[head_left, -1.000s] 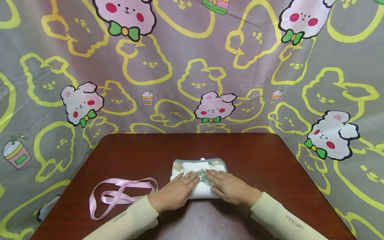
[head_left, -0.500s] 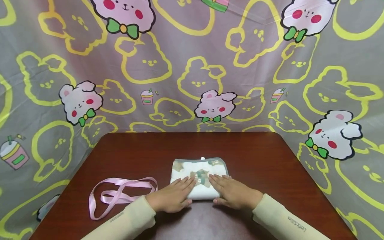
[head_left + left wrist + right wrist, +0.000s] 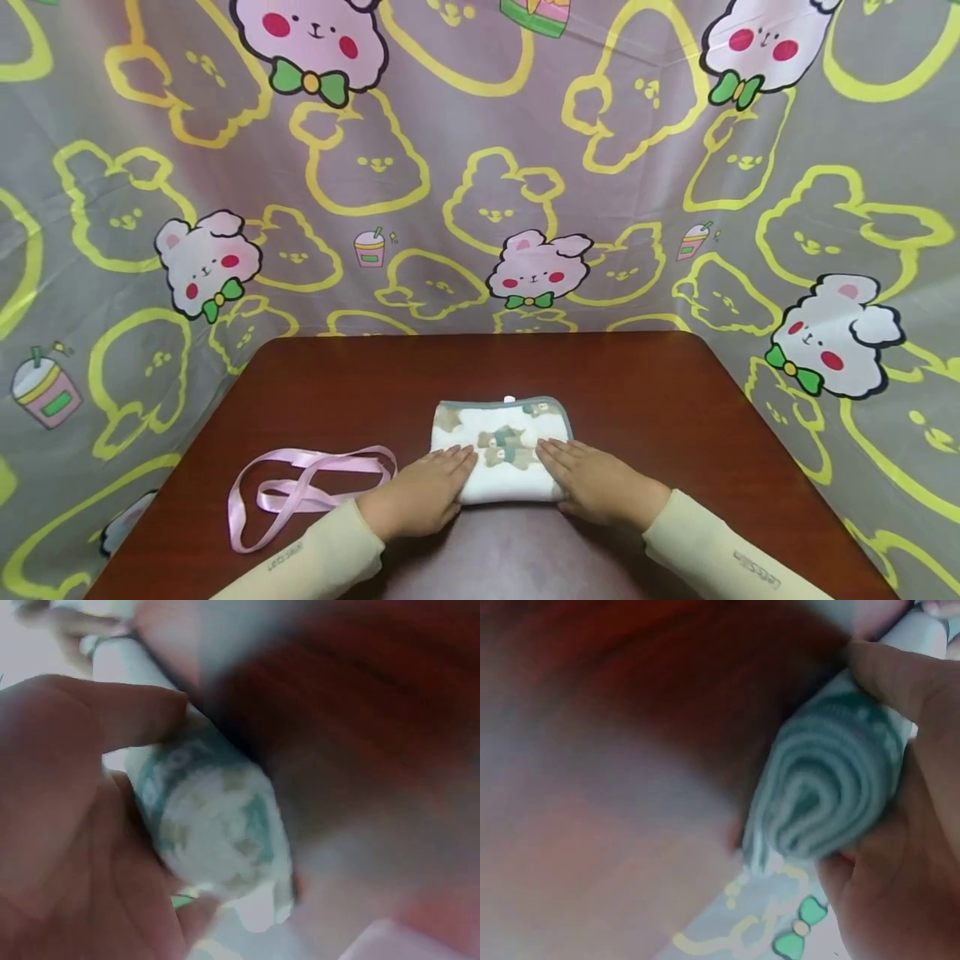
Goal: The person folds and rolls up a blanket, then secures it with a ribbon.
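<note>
A rolled towel (image 3: 517,479), white with brown and green bears and a grey-green border, lies crosswise on the table. My left hand (image 3: 423,492) rests on its left part, fingers straight and thumb hidden in the head view. On the right part lies my right hand (image 3: 603,483), fingers also extended. The left wrist view shows the roll's blurred end (image 3: 217,825) with my left thumb (image 3: 139,712) against its near side. Spiralled layers show at the other end of the towel (image 3: 825,787) in the right wrist view, beside my right thumb (image 3: 892,671).
A loosely looped pink ribbon (image 3: 288,500) lies on the dark red-brown table (image 3: 360,375), left of the towel. A grey cloth backdrop (image 3: 630,275) with cartoon rabbits and yellow outlines stands behind and along both sides of the table.
Both hands have slid apart from the towel's middle out to its two ends. More of the bear print on top shows now. The towel and ribbon stay in place.
</note>
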The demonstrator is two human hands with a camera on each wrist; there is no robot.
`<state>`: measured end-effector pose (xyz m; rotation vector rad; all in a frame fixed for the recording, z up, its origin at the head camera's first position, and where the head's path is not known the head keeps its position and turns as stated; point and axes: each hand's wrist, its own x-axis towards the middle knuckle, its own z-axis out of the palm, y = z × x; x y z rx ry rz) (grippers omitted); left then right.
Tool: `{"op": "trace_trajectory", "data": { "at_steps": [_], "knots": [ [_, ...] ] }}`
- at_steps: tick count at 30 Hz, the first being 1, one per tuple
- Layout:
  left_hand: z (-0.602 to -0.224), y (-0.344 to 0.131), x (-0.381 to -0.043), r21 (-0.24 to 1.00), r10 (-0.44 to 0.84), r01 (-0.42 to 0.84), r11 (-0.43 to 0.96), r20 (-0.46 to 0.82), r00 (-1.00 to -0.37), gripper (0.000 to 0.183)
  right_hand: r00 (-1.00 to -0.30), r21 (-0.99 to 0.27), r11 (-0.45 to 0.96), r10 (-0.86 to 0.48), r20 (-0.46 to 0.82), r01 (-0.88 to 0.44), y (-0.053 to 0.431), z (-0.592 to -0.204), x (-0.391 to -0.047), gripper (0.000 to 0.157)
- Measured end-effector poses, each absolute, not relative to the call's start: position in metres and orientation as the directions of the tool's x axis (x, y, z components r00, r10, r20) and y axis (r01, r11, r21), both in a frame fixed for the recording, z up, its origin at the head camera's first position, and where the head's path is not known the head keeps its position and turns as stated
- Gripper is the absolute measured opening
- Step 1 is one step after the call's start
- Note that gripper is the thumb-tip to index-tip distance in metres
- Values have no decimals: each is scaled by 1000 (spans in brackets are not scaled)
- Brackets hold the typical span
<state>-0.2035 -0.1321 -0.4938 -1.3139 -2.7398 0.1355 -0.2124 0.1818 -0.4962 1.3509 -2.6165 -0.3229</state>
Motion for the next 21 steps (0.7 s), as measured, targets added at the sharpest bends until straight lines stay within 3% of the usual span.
{"op": "trace_trajectory", "data": {
  "at_steps": [6, 14, 21],
  "knots": [
    [-498, -134, -199, -268, 745, 702, 660, 117, -657, 65, -565, 345, 560, -819, 94, -754, 188, -491, -207, 63],
    [-497, -142, -198, -209, 734, 704, 679, 158, -661, 66, -606, 318, 614, -784, 135, -723, 190, -492, -204, 62],
    [-504, -146, -200, -206, 748, 721, 661, 248, -616, 63, -519, 263, 564, -825, 223, -783, 204, -498, -213, 66]
  ]
}}
